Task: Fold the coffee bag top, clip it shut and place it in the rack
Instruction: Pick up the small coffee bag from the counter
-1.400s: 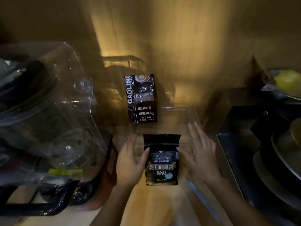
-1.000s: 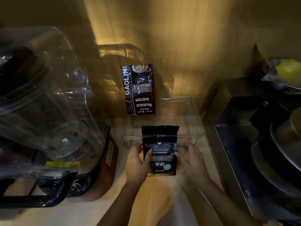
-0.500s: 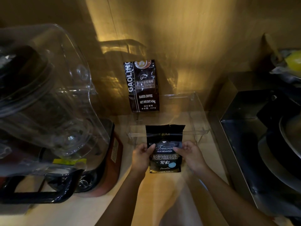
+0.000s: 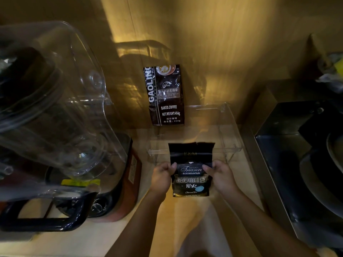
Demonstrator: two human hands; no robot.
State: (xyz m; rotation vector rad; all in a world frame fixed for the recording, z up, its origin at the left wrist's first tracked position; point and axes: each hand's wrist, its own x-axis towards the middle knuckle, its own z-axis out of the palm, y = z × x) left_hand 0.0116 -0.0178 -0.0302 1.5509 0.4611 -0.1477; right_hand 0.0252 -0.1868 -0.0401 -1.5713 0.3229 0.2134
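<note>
Over the last second or so both hands have gone from flanking the bag with fingers spread and loose to closing in on its sides, and they have climbed from its lower half to about the level of the "Treasure" lettering. The coffee bag (image 4: 191,169) stands upright on the counter (image 4: 167,229) at the lower centre of the frame, directly in front of the clear acrylic rack (image 4: 230,127), whose front rail its top edge overlaps in this view. That top is unfolded and stands up flat and slightly ragged, so the fold itself looks not yet begun; the hands appear to have only just taken proper hold in readiness for it. No clip is visible anywhere in the frame. The left hand (image 4: 161,176) has its grip closed around the bag's left edge, thumb laid across the front panel and fingers curled behind. The right hand (image 4: 221,176) mirrors it on the right edge, thumb on the front, remaining fingers wrapped behind out of sight. A second, larger coffee bag (image 4: 164,95) leans against the wall at upper centre, beyond the rack and well apart from the hands. A blender (image 4: 55,108) with a clear jar fills the left side of the frame.
</note>
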